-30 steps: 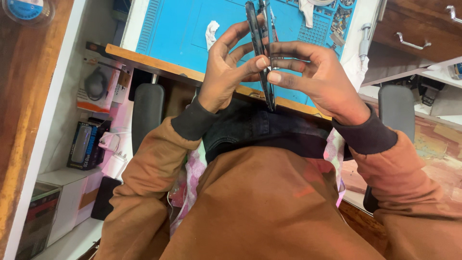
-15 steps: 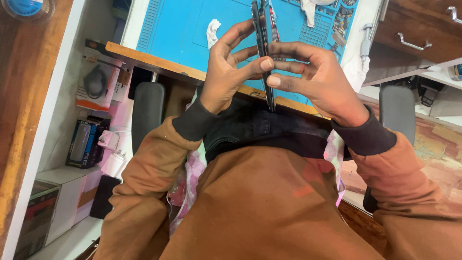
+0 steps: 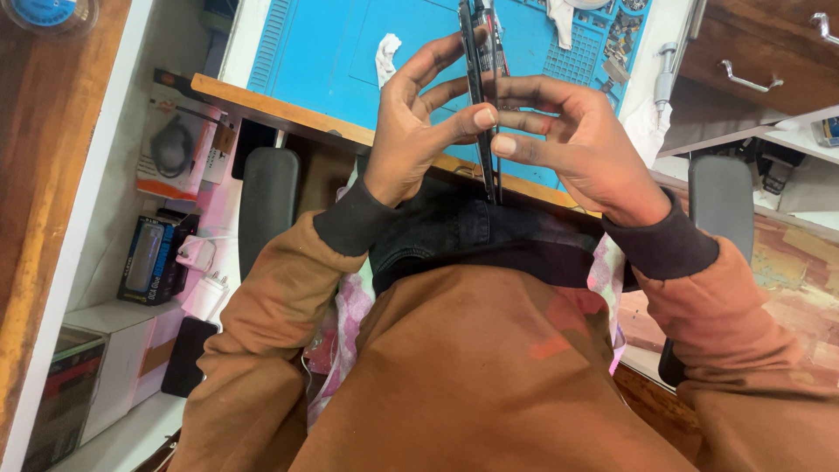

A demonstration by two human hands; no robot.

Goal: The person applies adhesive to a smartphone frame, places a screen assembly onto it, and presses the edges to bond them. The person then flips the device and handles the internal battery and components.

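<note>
Near the top centre of the frame, both hands hold a thin dark phone [image 3: 479, 105] edge-on to the camera, above the front edge of the bench [image 3: 288, 109] and its blue work mat [image 3: 332, 52]. The left hand [image 3: 415, 131] has its grip closed on the left face, thumb pressed near the lower middle and fingers spread up the back; the right hand [image 3: 581, 144] is likewise closed on the right face, thumb tip meeting the other thumb at the seam. A second thin layer seems to stand slightly apart from the body along the upper part, so this looks like the separating or pressing together of a panel and a frame, though which one I cannot tell. To do it well, pressure should stay even along the edge, with the thumbs working close to the seam and no twisting of the slim body. A white scrap [image 3: 386, 54] lies on the mat at upper left, and small parts [image 3: 622, 26] sit in the mat's trays at upper right. Compared with the earlier frame, the phone stands a little more upright and the thumbs have drawn closer together; the hands have otherwise barely shifted.
</note>
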